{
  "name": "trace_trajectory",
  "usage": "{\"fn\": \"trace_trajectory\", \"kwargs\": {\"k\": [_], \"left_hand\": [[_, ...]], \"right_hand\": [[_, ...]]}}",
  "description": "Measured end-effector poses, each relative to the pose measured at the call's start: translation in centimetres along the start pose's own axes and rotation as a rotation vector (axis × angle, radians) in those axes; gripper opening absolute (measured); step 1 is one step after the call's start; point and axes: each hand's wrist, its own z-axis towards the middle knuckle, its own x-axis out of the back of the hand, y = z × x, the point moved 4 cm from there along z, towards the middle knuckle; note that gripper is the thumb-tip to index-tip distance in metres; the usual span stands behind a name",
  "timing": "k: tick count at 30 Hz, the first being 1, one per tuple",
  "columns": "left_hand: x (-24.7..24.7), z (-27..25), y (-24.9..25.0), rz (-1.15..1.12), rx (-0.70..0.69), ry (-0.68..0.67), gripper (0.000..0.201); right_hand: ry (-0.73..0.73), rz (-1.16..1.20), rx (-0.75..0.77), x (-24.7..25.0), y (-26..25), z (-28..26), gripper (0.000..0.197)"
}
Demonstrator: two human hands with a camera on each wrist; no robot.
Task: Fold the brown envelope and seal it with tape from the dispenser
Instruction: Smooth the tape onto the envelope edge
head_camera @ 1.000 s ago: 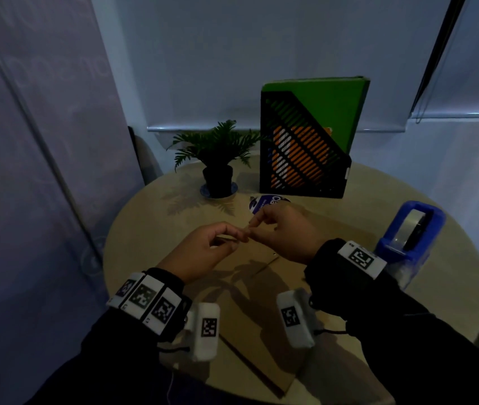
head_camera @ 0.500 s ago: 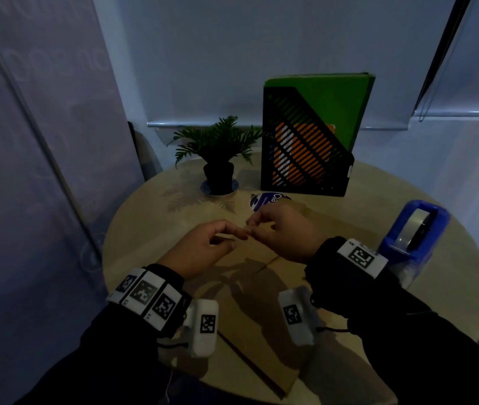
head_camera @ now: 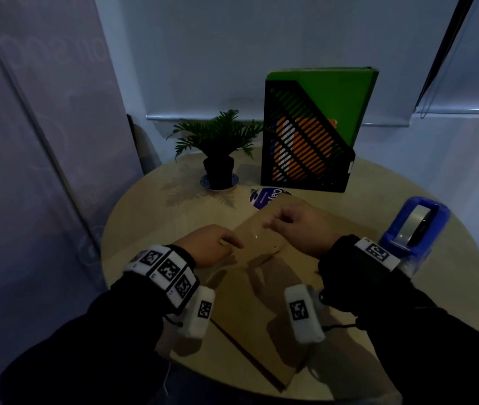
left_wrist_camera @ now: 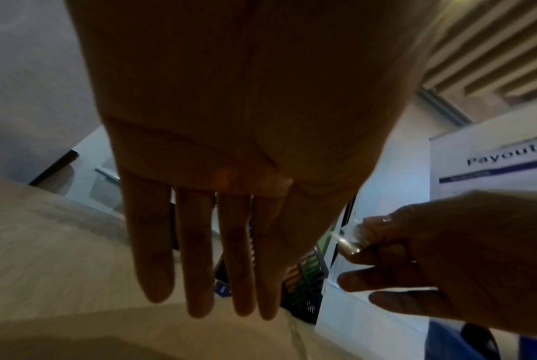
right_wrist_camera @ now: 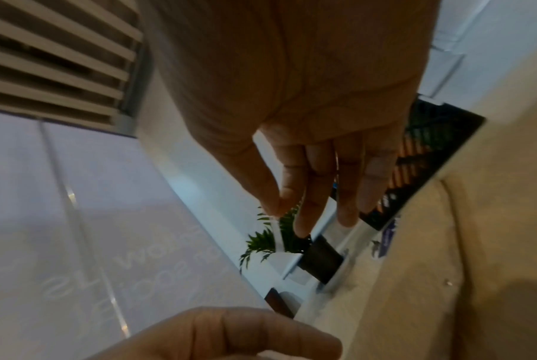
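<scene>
The brown envelope [head_camera: 261, 290] lies on the round table [head_camera: 150, 217], its far part folded over toward me. My left hand [head_camera: 226, 244] lies low at the fold's left edge with straight fingers [left_wrist_camera: 199, 268] and holds nothing. My right hand [head_camera: 270, 225] hovers over the folded flap; its thumb and forefinger pinch a short clear tape strip [left_wrist_camera: 347, 241], also visible as a tape strip [right_wrist_camera: 276, 229] hanging from the fingertips. The blue tape dispenser [head_camera: 416, 226] stands at the table's right edge, behind my right wrist.
A small potted plant [head_camera: 220, 159] and a black mesh file holder [head_camera: 305, 147] with a green folder stand at the back of the table. A round blue-and-white sticker [head_camera: 264, 195] lies just beyond the envelope. A grey panel rises close on the left.
The hands were raised with fingertips together. Now they have parted and dropped to the envelope; the left has flattened out, and the right has moved forward with the tape strip.
</scene>
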Motion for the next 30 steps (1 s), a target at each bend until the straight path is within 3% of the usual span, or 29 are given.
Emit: {"fn": "trace_trajectory", "kwargs": {"k": [5,11,14,18,25,30], "left_hand": [[-0.8,0.9,1.2,0.182,-0.016,-0.145,0.034],[-1.9,1.9,1.1,0.281,-0.017,-0.22,0.038],[-2.1,2.0,0.9,0.32,-0.035,-0.23,0.038],[-2.0,1.8,1.3,0.343,-0.08,-0.236,0.037],[-2.2,2.4,0.6,0.407,-0.103,-0.254,0.029],[-2.2,2.5,0.5,0.424,-0.126,-0.258,0.037]], "right_hand": [[-0.025,0.136,-0.204,-0.4,2.7,0.8,0.02],[-0.08,0.159,-0.314,-1.1,3.9,1.0,0.019],[-0.1,0.135,-0.342,-1.4,4.0,0.8,0.025],[-0.116,0.087,-0.378,-1.7,4.0,1.0,0.012],[-0.174,0.05,-0.383,-2.7,4.2,1.5,0.015],[-0.188,-0.025,-0.392,-3.4,4.1,1.7,0.041]]}}
